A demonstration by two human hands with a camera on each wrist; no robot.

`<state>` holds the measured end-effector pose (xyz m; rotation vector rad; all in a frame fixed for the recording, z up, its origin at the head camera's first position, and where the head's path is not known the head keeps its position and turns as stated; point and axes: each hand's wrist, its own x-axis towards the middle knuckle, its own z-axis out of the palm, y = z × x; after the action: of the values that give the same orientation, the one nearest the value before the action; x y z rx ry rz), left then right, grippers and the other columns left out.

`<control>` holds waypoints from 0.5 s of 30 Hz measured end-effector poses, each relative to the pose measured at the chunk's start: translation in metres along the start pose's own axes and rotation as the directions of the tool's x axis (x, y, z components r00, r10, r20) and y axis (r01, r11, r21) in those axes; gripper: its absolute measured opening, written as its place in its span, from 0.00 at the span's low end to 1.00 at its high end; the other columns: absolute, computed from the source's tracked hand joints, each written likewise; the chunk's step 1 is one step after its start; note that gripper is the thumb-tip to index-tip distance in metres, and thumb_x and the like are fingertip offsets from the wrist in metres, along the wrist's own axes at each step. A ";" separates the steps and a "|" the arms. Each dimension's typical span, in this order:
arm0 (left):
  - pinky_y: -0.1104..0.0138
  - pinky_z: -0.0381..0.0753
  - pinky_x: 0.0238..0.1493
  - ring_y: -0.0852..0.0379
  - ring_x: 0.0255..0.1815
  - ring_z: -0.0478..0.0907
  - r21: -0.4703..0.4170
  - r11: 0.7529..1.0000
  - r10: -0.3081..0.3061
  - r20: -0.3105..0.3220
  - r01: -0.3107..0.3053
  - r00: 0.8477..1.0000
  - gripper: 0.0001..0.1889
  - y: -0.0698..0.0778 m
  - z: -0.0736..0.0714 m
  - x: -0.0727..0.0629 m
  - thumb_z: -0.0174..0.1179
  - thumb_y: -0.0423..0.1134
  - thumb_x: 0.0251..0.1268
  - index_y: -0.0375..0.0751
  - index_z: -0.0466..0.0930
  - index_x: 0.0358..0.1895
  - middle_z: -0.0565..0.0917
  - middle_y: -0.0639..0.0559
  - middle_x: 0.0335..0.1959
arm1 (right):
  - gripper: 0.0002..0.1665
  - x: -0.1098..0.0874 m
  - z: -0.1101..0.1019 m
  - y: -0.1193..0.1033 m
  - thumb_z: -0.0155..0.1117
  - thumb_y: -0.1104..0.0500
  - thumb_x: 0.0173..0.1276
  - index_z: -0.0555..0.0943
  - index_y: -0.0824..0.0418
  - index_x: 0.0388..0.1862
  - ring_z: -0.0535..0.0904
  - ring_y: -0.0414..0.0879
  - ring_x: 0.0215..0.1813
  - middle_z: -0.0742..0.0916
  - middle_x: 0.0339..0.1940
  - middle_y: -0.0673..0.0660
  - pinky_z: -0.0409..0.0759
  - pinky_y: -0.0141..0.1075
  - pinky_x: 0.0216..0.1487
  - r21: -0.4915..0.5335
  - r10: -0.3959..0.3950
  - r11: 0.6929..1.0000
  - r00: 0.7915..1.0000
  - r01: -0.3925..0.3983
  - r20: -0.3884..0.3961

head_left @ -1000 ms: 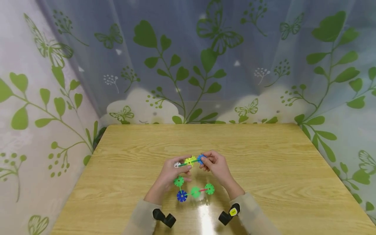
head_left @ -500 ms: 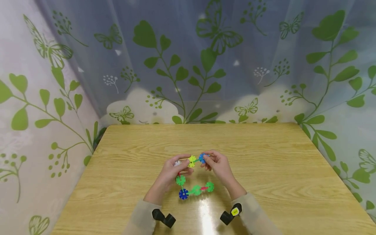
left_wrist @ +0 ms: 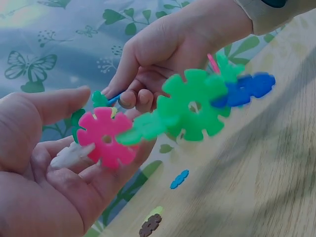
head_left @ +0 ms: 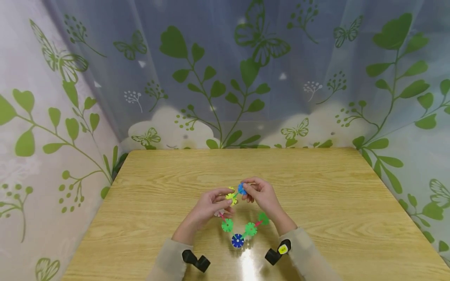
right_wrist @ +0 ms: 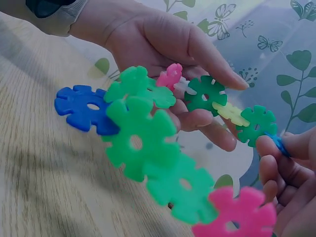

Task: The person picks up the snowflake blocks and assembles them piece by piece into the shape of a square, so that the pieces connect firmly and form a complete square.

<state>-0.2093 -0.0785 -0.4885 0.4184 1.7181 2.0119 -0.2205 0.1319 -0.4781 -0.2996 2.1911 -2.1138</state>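
A chain of interlocking plastic snowflake discs hangs between the hands above the table. My right hand [head_left: 261, 195] pinches its light blue end disc [head_left: 242, 189] between thumb and fingers. My left hand [head_left: 211, 205] has its thumb and fingers spread around the section by the yellow disc [head_left: 231, 199]. In the right wrist view, a dark green disc [right_wrist: 206, 96] lies between that thumb and the fingers, with no firm pinch visible. A white disc [left_wrist: 69, 155] rests against the left fingers. Pink [left_wrist: 106, 138], green [left_wrist: 195, 103] and dark blue [head_left: 237, 240] discs form the lower loop.
The wooden table [head_left: 316, 187] stretches out on all sides of the hands. A small blue disc [left_wrist: 179, 179] and a brown disc [left_wrist: 150, 225] beside a yellow-green one lie on it in the left wrist view. A patterned curtain [head_left: 225, 78] rises behind the table.
The lower loop has swung to the right and slightly down. The white disc has shifted lower beside my left hand, whose hold looks looser. My right hand keeps pinching the light blue disc.
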 end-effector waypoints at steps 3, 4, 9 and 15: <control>0.53 0.84 0.41 0.36 0.42 0.79 0.019 1.000 -0.017 0.019 0.017 1.000 0.27 0.002 0.001 -0.001 0.61 0.41 0.63 0.37 0.66 0.63 0.77 0.38 0.52 | 0.16 0.000 0.001 0.001 0.59 0.58 0.68 0.77 0.70 0.47 0.76 0.44 0.21 0.84 0.23 0.62 0.77 0.32 0.23 0.005 0.006 1.000 1.000 -0.006 0.027; 0.53 0.84 0.41 0.34 0.43 0.78 0.028 0.999 -0.019 0.019 0.019 1.000 0.27 0.002 0.002 -0.001 0.61 0.42 0.63 0.38 0.66 0.64 0.76 0.39 0.53 | 0.16 0.000 0.001 0.001 0.59 0.58 0.68 0.77 0.70 0.47 0.76 0.45 0.21 0.84 0.23 0.62 0.77 0.32 0.23 0.006 0.008 1.000 0.999 -0.008 0.038; 0.46 0.81 0.44 0.31 0.46 0.76 0.040 0.999 -0.008 0.032 0.007 0.999 0.27 0.003 0.004 0.000 0.61 0.41 0.62 0.43 0.66 0.64 0.74 0.37 0.53 | 0.15 -0.003 0.007 -0.006 0.58 0.61 0.69 0.76 0.69 0.50 0.77 0.47 0.23 0.84 0.23 0.61 0.76 0.31 0.23 -0.025 0.014 1.000 0.995 -0.012 0.102; 0.39 0.78 0.42 0.38 0.41 0.78 0.054 0.998 0.015 0.037 -0.017 0.999 0.27 0.001 0.005 0.002 0.62 0.36 0.61 0.44 0.66 0.64 0.75 0.35 0.47 | 0.18 -0.012 0.016 -0.032 0.56 0.64 0.70 0.71 0.68 0.57 0.75 0.43 0.22 0.81 0.22 0.67 0.73 0.28 0.22 -0.099 0.032 0.995 0.989 -0.018 0.143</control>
<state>-0.2089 -0.0733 -0.4869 0.4860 1.7555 1.9602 -0.2030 0.1174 -0.4475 -0.4156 2.2053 -1.9113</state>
